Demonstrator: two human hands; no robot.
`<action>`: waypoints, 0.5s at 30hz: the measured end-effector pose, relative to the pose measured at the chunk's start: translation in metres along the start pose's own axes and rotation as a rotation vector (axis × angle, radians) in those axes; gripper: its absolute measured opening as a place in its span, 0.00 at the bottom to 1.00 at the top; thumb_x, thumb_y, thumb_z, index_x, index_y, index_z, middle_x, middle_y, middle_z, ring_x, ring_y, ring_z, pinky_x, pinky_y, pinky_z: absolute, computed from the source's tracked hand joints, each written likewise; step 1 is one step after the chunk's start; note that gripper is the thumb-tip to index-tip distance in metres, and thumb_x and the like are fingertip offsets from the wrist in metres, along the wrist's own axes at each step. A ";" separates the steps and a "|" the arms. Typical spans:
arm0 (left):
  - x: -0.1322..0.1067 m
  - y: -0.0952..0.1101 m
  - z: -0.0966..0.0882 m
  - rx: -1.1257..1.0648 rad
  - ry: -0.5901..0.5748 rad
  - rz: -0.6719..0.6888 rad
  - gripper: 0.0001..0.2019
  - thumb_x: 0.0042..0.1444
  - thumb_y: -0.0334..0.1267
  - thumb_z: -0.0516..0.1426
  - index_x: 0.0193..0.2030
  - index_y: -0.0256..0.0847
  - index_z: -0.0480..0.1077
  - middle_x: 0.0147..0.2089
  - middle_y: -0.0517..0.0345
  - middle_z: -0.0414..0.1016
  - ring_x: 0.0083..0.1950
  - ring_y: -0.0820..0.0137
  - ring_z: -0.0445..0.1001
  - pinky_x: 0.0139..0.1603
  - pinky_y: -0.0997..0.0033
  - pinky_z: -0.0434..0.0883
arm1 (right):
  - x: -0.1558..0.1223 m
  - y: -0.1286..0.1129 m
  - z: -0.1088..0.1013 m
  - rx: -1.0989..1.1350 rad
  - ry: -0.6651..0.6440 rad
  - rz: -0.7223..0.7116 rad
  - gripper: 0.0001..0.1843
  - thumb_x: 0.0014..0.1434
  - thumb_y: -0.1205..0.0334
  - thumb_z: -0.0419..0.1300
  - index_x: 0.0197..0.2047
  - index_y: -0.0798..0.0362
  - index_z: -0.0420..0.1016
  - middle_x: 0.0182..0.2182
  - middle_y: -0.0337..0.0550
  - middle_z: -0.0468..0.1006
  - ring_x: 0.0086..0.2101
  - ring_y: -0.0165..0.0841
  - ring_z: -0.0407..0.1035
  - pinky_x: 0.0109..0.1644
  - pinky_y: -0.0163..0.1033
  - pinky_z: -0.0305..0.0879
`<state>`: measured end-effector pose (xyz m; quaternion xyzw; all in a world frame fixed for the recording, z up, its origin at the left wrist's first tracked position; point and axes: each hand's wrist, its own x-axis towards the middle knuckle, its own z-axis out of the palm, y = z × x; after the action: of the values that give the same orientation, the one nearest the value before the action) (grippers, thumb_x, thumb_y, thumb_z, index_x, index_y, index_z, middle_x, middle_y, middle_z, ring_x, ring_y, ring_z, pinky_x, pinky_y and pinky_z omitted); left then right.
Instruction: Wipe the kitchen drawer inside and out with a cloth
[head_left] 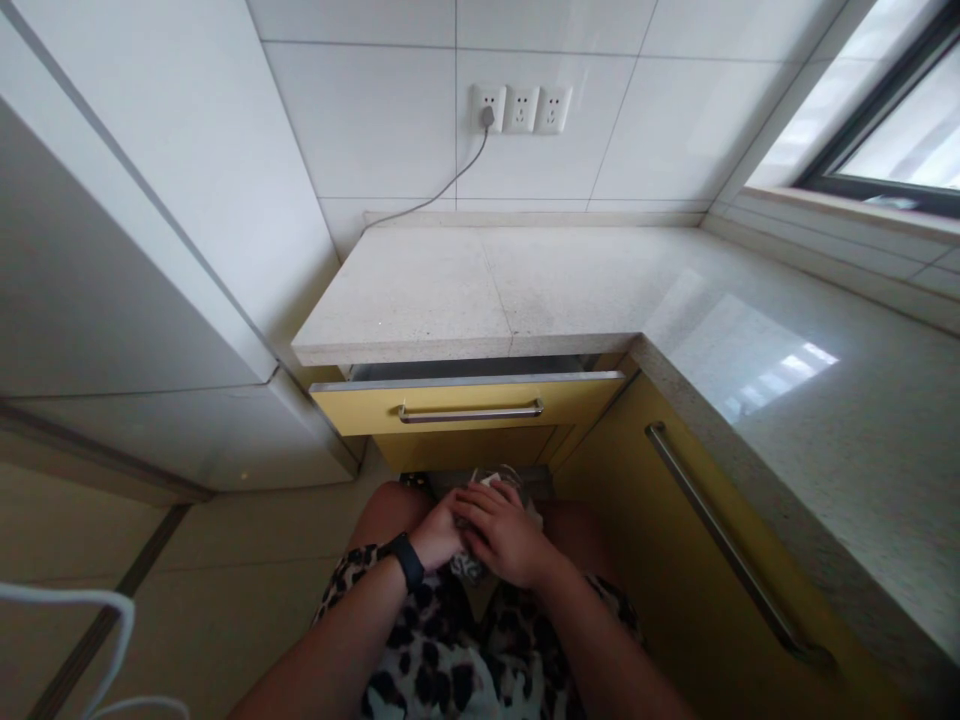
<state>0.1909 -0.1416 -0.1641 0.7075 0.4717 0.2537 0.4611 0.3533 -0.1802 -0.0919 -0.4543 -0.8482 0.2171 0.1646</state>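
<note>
Viewpoint: looking down at a seated or crouching person's lap, in front of a pale stone table point(450, 280).
Left hand: the left hand point(436, 532), with a dark watch point(406, 562) on its wrist, lies partly under the other hand.
Right hand: the right hand point(514, 535) rests across the left, its fingers slightly bent and close together.
Crumpled bundle: a grey-and-white patterned bundle point(466, 568) sits between the knees, at and beneath the hands, mostly covered by them; I cannot tell how firmly either hand grips it.
Clothing: spotted black, brown and white fabric point(450, 670) over the lap.
Drawer: a yellow drawer point(469, 396) stands partly pulled out under the table's edge, ahead of the knees, with a metal bar handle point(471, 412).
Right side: a yellow cabinet door point(637, 500) with a long metal handle point(739, 550).
Wall: white tiles with three sockets point(521, 109); a grey plug point(488, 117) fills the left one, its cord point(450, 183) trailing to the table's back corner.
Upper right: a dark-framed window point(900, 140).
</note>
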 end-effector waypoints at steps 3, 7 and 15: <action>-0.003 -0.007 -0.005 -0.350 -0.146 -0.091 0.30 0.43 0.25 0.68 0.56 0.30 0.70 0.49 0.48 0.79 0.48 0.67 0.76 0.48 0.72 0.73 | -0.009 0.016 -0.010 -0.024 -0.022 0.065 0.27 0.64 0.53 0.57 0.66 0.42 0.65 0.63 0.45 0.70 0.62 0.42 0.59 0.66 0.54 0.46; -0.005 -0.010 -0.011 -0.721 -0.221 -0.284 0.32 0.43 0.30 0.70 0.56 0.35 0.68 0.51 0.47 0.77 0.51 0.61 0.75 0.53 0.64 0.71 | -0.023 0.025 -0.022 -0.069 -0.055 0.177 0.37 0.59 0.39 0.60 0.67 0.43 0.64 0.64 0.50 0.68 0.62 0.46 0.60 0.66 0.55 0.47; -0.012 0.009 -0.020 -0.918 -0.252 -0.392 0.33 0.40 0.34 0.71 0.55 0.36 0.69 0.52 0.46 0.77 0.52 0.58 0.75 0.57 0.57 0.68 | -0.036 0.019 -0.015 -0.131 -0.115 0.168 0.63 0.38 0.29 0.67 0.70 0.54 0.58 0.67 0.57 0.60 0.70 0.55 0.40 0.71 0.62 0.27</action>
<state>0.1743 -0.1455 -0.1463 0.3554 0.3763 0.2561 0.8164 0.3931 -0.1983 -0.0918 -0.5205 -0.8274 0.1999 0.0668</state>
